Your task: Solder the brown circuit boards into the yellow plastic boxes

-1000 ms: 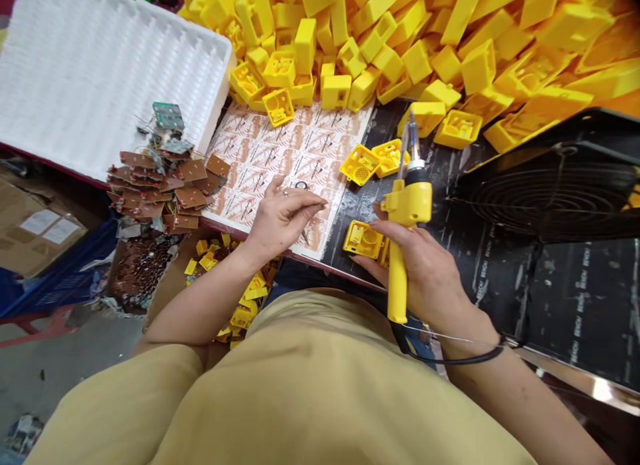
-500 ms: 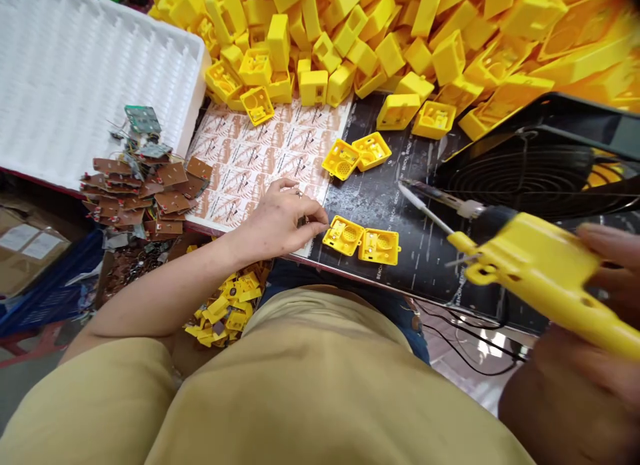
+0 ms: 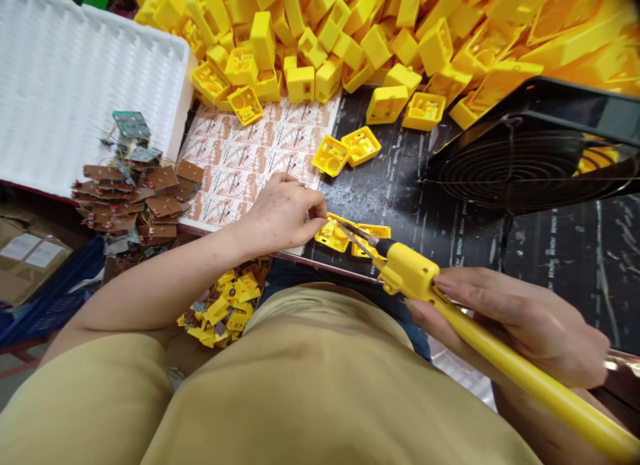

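My right hand (image 3: 525,318) is wrapped round a yellow soldering gun (image 3: 411,270), its thin metal tip pointing left and down into an open yellow plastic case (image 3: 330,237). Two hinged-looking halves make up that case, lying side by side at the table's front edge; the gun partly covers the right one. At the upper left corner of the case my left hand (image 3: 286,210) has thumb and forefinger pinched together. What sits between those fingertips is hidden. Another opened yellow case (image 3: 332,157) lies farther back.
A big heap of yellow cases (image 3: 300,45) fills the back. On the right stands a black fan (image 3: 510,165). Brown circuit boards (image 3: 145,192) are piled at left beside a white foam tray (image 3: 75,85). Below the table edge sits a pile of yellow parts (image 3: 227,305).
My right hand has brought the soldering gun left, from over the right side of the table to the near case. My left hand stays pinched beside the case.
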A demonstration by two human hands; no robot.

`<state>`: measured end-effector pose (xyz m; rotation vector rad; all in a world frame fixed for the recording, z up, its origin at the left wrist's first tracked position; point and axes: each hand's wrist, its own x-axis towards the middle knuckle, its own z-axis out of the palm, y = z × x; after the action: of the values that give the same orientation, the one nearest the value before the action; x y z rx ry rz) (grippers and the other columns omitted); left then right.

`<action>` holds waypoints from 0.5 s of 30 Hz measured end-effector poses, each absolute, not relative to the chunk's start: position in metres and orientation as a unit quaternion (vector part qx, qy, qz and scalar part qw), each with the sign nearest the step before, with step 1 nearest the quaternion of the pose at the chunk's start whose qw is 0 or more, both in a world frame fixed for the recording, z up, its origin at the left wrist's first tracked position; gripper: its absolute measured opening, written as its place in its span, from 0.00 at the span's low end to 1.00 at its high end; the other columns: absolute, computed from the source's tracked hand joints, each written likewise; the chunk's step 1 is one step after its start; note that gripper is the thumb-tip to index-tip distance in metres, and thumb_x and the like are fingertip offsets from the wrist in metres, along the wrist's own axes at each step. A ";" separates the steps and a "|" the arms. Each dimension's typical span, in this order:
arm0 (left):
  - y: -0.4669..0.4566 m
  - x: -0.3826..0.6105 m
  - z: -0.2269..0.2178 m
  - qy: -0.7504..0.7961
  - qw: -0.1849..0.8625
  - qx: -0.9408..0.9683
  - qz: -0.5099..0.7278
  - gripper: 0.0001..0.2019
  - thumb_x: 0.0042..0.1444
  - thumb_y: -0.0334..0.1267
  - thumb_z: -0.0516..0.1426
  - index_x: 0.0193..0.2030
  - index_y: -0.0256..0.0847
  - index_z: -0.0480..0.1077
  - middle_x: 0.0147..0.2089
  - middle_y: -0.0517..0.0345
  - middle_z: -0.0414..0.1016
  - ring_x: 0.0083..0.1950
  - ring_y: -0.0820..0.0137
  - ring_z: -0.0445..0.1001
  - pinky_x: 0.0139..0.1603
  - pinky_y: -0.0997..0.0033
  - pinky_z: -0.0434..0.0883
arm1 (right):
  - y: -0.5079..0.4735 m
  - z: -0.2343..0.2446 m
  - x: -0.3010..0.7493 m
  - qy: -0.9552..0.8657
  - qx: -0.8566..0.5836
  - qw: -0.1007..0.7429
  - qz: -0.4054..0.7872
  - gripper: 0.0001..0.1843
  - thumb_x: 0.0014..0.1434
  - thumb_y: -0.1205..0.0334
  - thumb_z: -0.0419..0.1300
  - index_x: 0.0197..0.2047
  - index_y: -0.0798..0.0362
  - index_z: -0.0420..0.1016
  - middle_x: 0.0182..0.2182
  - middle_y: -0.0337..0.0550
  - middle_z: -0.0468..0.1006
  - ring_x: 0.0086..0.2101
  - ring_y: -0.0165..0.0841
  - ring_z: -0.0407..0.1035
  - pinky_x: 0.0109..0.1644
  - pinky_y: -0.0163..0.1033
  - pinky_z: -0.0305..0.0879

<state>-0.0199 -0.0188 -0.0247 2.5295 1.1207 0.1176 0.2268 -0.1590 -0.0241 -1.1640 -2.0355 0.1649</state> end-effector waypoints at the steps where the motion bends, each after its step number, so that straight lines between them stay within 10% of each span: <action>1: -0.019 -0.019 -0.024 0.393 0.177 0.902 0.034 0.08 0.54 0.36 0.56 0.33 0.42 0.77 0.31 0.59 0.82 0.36 0.67 0.77 0.60 0.54 0.64 | -0.156 -0.025 0.228 -0.803 -0.449 0.387 0.066 0.13 0.61 0.65 0.64 0.49 0.46 0.70 0.30 0.36 0.80 0.30 0.31 0.77 0.29 0.34 0.73; 15: -0.014 -0.006 -0.011 0.358 0.090 0.929 -0.039 0.10 0.53 0.35 0.52 0.27 0.42 0.75 0.24 0.58 0.74 0.32 0.66 0.72 0.56 0.52 0.66 | -0.151 -0.015 0.236 -0.837 -0.426 0.335 0.071 0.09 0.60 0.67 0.66 0.42 0.50 0.69 0.33 0.38 0.79 0.32 0.27 0.75 0.37 0.32 0.75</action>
<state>-0.0057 -0.0140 -0.0110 2.7613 1.0636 -0.1154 0.2363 -0.1515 -0.0147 -1.1115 -2.1849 0.1852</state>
